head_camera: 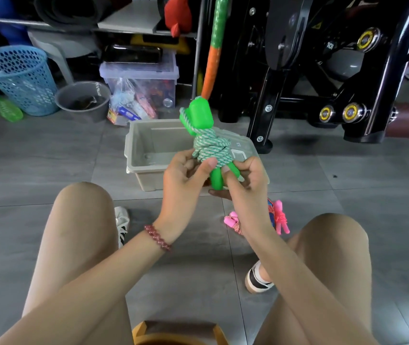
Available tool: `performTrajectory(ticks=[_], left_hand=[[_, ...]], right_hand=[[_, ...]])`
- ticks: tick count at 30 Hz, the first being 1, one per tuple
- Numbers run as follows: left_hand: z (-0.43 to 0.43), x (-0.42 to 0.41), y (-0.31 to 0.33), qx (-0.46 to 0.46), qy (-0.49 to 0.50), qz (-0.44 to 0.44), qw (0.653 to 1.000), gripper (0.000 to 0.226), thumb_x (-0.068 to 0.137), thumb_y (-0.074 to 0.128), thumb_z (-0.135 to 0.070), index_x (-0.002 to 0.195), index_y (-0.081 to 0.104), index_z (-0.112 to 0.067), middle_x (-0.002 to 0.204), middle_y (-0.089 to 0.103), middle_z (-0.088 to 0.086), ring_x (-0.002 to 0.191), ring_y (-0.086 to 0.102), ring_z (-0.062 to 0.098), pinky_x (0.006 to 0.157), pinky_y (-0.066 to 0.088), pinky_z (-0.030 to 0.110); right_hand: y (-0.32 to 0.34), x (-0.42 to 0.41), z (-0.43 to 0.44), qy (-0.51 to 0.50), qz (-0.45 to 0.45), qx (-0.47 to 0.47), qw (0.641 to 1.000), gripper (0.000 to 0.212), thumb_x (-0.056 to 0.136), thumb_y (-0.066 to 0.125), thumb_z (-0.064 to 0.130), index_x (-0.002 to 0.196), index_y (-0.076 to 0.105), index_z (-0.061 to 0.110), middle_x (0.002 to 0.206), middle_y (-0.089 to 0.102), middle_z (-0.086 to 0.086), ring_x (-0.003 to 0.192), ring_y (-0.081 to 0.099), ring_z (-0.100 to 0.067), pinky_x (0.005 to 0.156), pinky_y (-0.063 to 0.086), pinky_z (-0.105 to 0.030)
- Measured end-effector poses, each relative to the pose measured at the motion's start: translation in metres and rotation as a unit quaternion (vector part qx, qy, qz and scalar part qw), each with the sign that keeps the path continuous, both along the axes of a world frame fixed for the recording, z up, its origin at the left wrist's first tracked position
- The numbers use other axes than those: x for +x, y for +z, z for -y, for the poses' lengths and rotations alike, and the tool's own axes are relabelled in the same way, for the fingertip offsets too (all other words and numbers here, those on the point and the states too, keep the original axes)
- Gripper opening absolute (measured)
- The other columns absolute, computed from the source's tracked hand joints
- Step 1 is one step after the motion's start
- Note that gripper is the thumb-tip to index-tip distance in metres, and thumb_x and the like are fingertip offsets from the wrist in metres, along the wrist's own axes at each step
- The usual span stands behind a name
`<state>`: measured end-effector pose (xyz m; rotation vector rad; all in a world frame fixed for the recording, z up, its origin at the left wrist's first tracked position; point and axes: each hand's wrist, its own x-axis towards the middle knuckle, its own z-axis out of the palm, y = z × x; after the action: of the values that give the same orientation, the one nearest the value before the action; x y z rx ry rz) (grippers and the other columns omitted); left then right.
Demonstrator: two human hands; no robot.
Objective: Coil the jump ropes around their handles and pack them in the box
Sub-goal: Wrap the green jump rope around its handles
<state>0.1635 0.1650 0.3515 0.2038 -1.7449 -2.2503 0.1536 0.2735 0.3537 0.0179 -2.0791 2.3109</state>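
Though behind right forearm [255, 227], pink ropes [232, 219]

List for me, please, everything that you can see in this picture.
green rope: one, green and white, coiled round its green handles, held before the box
box: one, grey, open, on the floor behind the hands
pink ropes: seemingly two bundles, pink handles, on the floor by the right wrist, partly hidden
basket: one, blue, far left
bucket: one, grey, beside the basket
bottle: one, green, lying before the basket
bin: one, clear, lidded, behind the box
machine: one, black, right rear
bracelet: one, red beads, left wrist
left hand: grips the coil
right hand: pinches a handle
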Motion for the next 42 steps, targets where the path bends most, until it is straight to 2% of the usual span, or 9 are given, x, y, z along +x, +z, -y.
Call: performTrajectory(ticks=[5, 9, 12, 17, 21, 25, 30, 38, 42], left_hand=[[0.009, -0.011, 0.014, -0.049, 0.024, -0.012, 0.998, 0.022, 0.082, 0.069, -0.007, 0.100, 0.056, -0.010, 0.089, 0.072, 0.007, 0.085, 0.070, 0.019, 0.076, 0.057, 0.040], [0.017, -0.022, 0.030, -0.129, 0.011, -0.005, 0.992, 0.026, 0.076, 0.075, -0.004, 0.099, 0.062, -0.004, 0.078, 0.071, -0.003, 0.071, 0.067, 0.002, 0.069, 0.056, 0.027], [0.004, -0.021, 0.042, -0.228, -0.019, -0.002, 0.974, 0.024, 0.069, 0.082, -0.010, 0.085, 0.065, -0.016, 0.071, 0.070, -0.005, 0.067, 0.066, 0.004, 0.068, 0.055, 0.027], [-0.004, -0.007, 0.042, -0.282, -0.085, -0.032, 0.955, 0.017, 0.082, 0.068, -0.004, 0.094, 0.069, -0.016, 0.079, 0.072, -0.004, 0.074, 0.069, 0.010, 0.078, 0.057, 0.040], [-0.011, 0.012, 0.027, -0.365, -0.029, -0.109, 0.924, 0.021, 0.083, 0.068, -0.006, 0.078, 0.061, -0.025, 0.088, 0.059, -0.013, 0.078, 0.054, -0.005, 0.067, 0.045, 0.016], [-0.014, 0.021, 0.009, -0.368, -0.014, -0.176, 0.913, 0.009, 0.084, 0.060, 0.005, 0.087, 0.062, -0.003, 0.105, 0.050, 0.003, 0.098, 0.049, -0.004, 0.085, 0.040, 0.009], [-0.015, 0.035, -0.004, -0.305, -0.036, -0.172, 0.936, 0.010, 0.087, 0.054, -0.012, 0.089, 0.062, -0.006, 0.100, 0.058, -0.008, 0.103, 0.059, 0.016, 0.089, 0.051, 0.042], [-0.015, 0.031, -0.023, -0.272, -0.084, -0.117, 0.951, 0.008, 0.077, 0.067, -0.004, 0.082, 0.070, -0.009, 0.096, 0.064, -0.009, 0.095, 0.062, 0.004, 0.088, 0.046, 0.019], [-0.008, 0.028, -0.023, -0.312, -0.160, -0.159, 0.923, 0.021, 0.076, 0.072, -0.006, 0.097, 0.071, -0.010, 0.110, 0.063, -0.006, 0.104, 0.061, 0.007, 0.093, 0.045, 0.019]], right_hand=[[0.013, -0.018, -0.010, 0.002, -0.121, 0.252, 0.960, 0.017, 0.083, 0.064, 0.012, 0.086, 0.048, 0.019, 0.091, 0.057, -0.005, 0.082, 0.057, -0.014, 0.069, 0.051, -0.041], [0.039, -0.020, -0.023, 0.052, -0.248, 0.258, 0.932, 0.042, 0.085, 0.064, 0.014, 0.123, 0.049, 0.026, 0.128, 0.040, 0.003, 0.125, 0.040, -0.013, 0.102, 0.042, -0.039], [0.043, -0.012, -0.027, 0.136, -0.237, 0.292, 0.917, 0.045, 0.091, 0.058, 0.016, 0.134, 0.049, 0.026, 0.142, 0.029, -0.004, 0.136, 0.028, -0.007, 0.114, 0.030, -0.032], [0.035, 0.005, -0.051, 0.118, -0.193, 0.238, 0.945, 0.056, 0.085, 0.063, 0.015, 0.133, 0.046, 0.038, 0.131, 0.040, 0.006, 0.126, 0.043, -0.011, 0.104, 0.042, -0.047], [0.027, 0.018, -0.059, 0.120, -0.147, 0.181, 0.965, 0.064, 0.080, 0.066, 0.013, 0.133, 0.038, 0.036, 0.132, 0.046, 0.002, 0.119, 0.051, -0.019, 0.094, 0.048, -0.051], [0.017, 0.034, -0.060, 0.145, -0.106, 0.200, 0.963, 0.061, 0.079, 0.067, 0.017, 0.131, 0.040, 0.031, 0.119, 0.052, 0.017, 0.103, 0.055, -0.012, 0.090, 0.051, -0.041], [0.008, 0.046, -0.052, 0.151, -0.066, 0.184, 0.969, 0.058, 0.080, 0.065, 0.014, 0.132, 0.042, 0.025, 0.113, 0.057, 0.013, 0.094, 0.058, -0.012, 0.089, 0.052, -0.037], [-0.008, 0.049, -0.057, 0.158, -0.030, 0.227, 0.961, 0.051, 0.086, 0.066, 0.002, 0.123, 0.040, 0.026, 0.107, 0.053, 0.023, 0.086, 0.055, 0.011, 0.077, 0.040, -0.006], [-0.009, 0.050, -0.066, 0.162, -0.037, 0.215, 0.962, 0.050, 0.086, 0.065, -0.001, 0.126, 0.041, 0.016, 0.104, 0.054, 0.014, 0.081, 0.053, 0.018, 0.074, 0.037, -0.001]])
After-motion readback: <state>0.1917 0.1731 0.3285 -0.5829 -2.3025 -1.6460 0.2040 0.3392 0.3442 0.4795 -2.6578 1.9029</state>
